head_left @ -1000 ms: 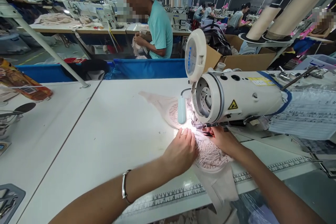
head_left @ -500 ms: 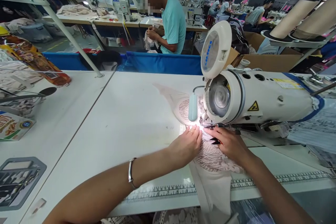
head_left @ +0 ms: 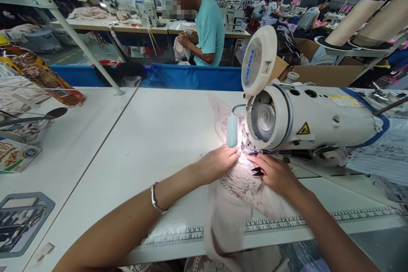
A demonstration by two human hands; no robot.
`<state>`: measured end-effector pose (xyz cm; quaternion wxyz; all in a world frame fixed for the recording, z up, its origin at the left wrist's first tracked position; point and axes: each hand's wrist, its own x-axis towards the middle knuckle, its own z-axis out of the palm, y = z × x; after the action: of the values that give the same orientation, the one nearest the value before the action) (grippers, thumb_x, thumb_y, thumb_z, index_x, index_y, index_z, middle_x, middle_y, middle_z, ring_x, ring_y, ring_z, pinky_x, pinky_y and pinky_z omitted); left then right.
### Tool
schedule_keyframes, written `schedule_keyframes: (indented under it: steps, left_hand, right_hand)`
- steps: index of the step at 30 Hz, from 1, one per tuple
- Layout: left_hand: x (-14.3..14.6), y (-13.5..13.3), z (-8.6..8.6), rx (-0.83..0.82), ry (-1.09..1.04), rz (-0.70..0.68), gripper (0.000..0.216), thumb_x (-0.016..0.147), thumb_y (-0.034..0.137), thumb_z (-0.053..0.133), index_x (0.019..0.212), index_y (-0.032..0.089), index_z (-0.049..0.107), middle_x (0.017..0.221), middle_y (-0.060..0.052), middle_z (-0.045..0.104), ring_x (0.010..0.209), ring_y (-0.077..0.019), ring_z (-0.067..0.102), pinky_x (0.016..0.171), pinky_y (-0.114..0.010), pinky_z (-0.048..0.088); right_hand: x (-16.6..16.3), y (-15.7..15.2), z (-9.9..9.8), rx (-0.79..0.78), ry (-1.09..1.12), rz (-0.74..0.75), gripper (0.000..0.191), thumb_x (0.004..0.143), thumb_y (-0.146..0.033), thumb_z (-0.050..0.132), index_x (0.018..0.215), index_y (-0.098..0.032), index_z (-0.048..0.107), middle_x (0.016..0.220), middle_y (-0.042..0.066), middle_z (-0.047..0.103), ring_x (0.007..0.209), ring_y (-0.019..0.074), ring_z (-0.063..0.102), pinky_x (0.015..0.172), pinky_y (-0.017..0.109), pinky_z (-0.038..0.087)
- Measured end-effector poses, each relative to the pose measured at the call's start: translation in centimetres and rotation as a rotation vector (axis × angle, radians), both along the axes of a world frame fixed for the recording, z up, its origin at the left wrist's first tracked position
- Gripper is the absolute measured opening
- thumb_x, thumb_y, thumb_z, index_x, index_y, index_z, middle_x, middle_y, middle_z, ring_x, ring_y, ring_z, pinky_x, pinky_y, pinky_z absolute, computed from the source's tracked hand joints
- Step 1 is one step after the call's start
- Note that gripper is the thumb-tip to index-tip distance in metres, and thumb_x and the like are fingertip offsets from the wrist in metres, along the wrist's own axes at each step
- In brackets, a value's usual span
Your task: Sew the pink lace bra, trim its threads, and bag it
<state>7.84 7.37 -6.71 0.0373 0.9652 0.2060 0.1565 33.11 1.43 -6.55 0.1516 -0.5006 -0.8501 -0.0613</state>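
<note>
A pale pink lace fabric (head_left: 237,185) lies under the needle of a white sewing machine (head_left: 306,123) and hangs over the table's front edge. My left hand (head_left: 216,163), with a silver bracelet on its wrist, rests on the fabric's left side, fingertips at the lit needle spot. My right hand (head_left: 276,175) presses the fabric just right of the needle and holds small black thread snips (head_left: 258,171) between its fingers. A small lamp (head_left: 232,131) shines on the needle area, which is washed out by glare.
The white table (head_left: 153,136) has a printed ruler (head_left: 172,238) along its front edge. Snack packets (head_left: 38,74) and a grey tray (head_left: 19,221) sit at the left. Papers (head_left: 379,153) lie right of the machine. A person in a teal shirt (head_left: 208,29) works behind a blue bin.
The fabric has been pulled towards me, so more of it hangs over the front edge and less lies beyond the needle. Both hands stay at the needle, the left one shifted slightly left.
</note>
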Motion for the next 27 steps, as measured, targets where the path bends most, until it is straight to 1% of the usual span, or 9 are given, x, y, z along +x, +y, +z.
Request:
schedule_keyframes:
  steps: [4, 8, 10, 12, 15, 20, 22, 24, 27]
  left_hand:
    - [-0.3, 0.9, 0.7, 0.002, 0.029, 0.011, 0.039, 0.097, 0.0, 0.036, 0.127, 0.015, 0.055, 0.136, -0.012, 0.062, 0.106, -0.0191, 0.067, 0.095, -0.034, 0.05]
    - [0.7, 0.1, 0.8, 0.149, 0.048, 0.06, 0.036, 0.09, -0.006, 0.034, 0.104, 0.01, 0.063, 0.115, -0.015, 0.068, 0.094, -0.022, 0.065, 0.085, -0.037, 0.048]
    - [1.4, -0.9, 0.6, 0.124, 0.024, 0.071, 0.031, 0.09, -0.004, 0.036, 0.092, 0.01, 0.063, 0.1, -0.013, 0.067, 0.083, -0.0202, 0.061, 0.074, -0.034, 0.046]
    - [2.0, -1.9, 0.4, 0.03, -0.013, 0.057, 0.021, 0.095, 0.007, 0.042, 0.09, 0.012, 0.062, 0.089, -0.009, 0.063, 0.074, -0.0182, 0.056, 0.066, -0.031, 0.043]
    - [2.3, -2.9, 0.2, -0.055, -0.043, 0.075, 0.016, 0.097, 0.025, 0.053, 0.09, 0.014, 0.063, 0.088, -0.007, 0.061, 0.077, -0.0192, 0.054, 0.071, -0.033, 0.044]
    - [2.1, -2.8, 0.3, -0.126, -0.037, 0.016, 0.02, 0.099, 0.016, 0.048, 0.084, 0.014, 0.061, 0.095, -0.009, 0.064, 0.089, -0.0202, 0.057, 0.088, -0.038, 0.045]
    - [2.0, -2.4, 0.4, -0.147, -0.04, -0.006, 0.025, 0.101, 0.015, 0.043, 0.084, 0.013, 0.06, 0.091, -0.008, 0.065, 0.088, -0.0198, 0.058, 0.087, -0.037, 0.046]
    - [1.8, -2.0, 0.5, -0.159, -0.075, -0.018, 0.022, 0.102, 0.014, 0.042, 0.094, 0.012, 0.063, 0.092, -0.009, 0.066, 0.089, -0.0203, 0.059, 0.086, -0.036, 0.046]
    - [1.6, -1.2, 0.6, -0.167, -0.106, -0.063, 0.024, 0.103, 0.016, 0.043, 0.108, 0.011, 0.065, 0.098, -0.01, 0.067, 0.093, -0.0211, 0.06, 0.084, -0.036, 0.047]
  right_hand:
    - [-0.1, -0.1, -0.4, -0.046, 0.01, -0.012, 0.057, 0.079, 0.0, 0.042, 0.122, -0.024, 0.07, 0.098, 0.003, 0.074, 0.086, 0.0163, 0.07, 0.065, 0.021, 0.053]
    - [-0.2, -0.1, -0.6, -0.081, 0.033, -0.024, 0.056, 0.08, -0.001, 0.043, 0.125, -0.023, 0.069, 0.101, 0.004, 0.074, 0.085, 0.0158, 0.07, 0.061, 0.021, 0.052]
    - [-0.2, -0.1, -0.5, -0.104, 0.053, -0.025, 0.058, 0.079, -0.001, 0.043, 0.125, -0.024, 0.069, 0.099, 0.003, 0.074, 0.082, 0.0148, 0.07, 0.061, 0.02, 0.052]
    - [-0.2, -0.2, -0.4, -0.112, 0.079, -0.022, 0.061, 0.076, 0.0, 0.043, 0.125, -0.025, 0.068, 0.099, 0.003, 0.074, 0.081, 0.0145, 0.069, 0.063, 0.02, 0.053]
    - [0.1, -0.3, -0.4, -0.084, 0.131, 0.013, 0.062, 0.072, 0.002, 0.041, 0.122, -0.024, 0.069, 0.1, 0.003, 0.073, 0.086, 0.0156, 0.07, 0.068, 0.022, 0.055]
    - [0.6, -0.3, -0.3, -0.004, 0.194, 0.136, 0.045, 0.075, 0.004, 0.039, 0.094, -0.022, 0.07, 0.11, 0.006, 0.073, 0.098, 0.0191, 0.069, 0.075, 0.028, 0.057]
    - [0.7, -0.2, -0.2, 0.018, 0.197, 0.205, 0.047, 0.074, 0.006, 0.039, 0.095, -0.022, 0.071, 0.116, 0.006, 0.074, 0.104, 0.0208, 0.068, 0.083, 0.033, 0.058]
    - [0.8, -0.2, -0.1, 0.048, 0.2, 0.258, 0.053, 0.072, 0.008, 0.038, 0.1, -0.023, 0.072, 0.111, 0.004, 0.076, 0.107, 0.0217, 0.067, 0.088, 0.037, 0.057]
    - [0.9, -0.2, -0.3, 0.081, 0.183, 0.257, 0.061, 0.069, 0.008, 0.037, 0.106, -0.024, 0.073, 0.105, 0.002, 0.077, 0.103, 0.0217, 0.068, 0.084, 0.036, 0.057]
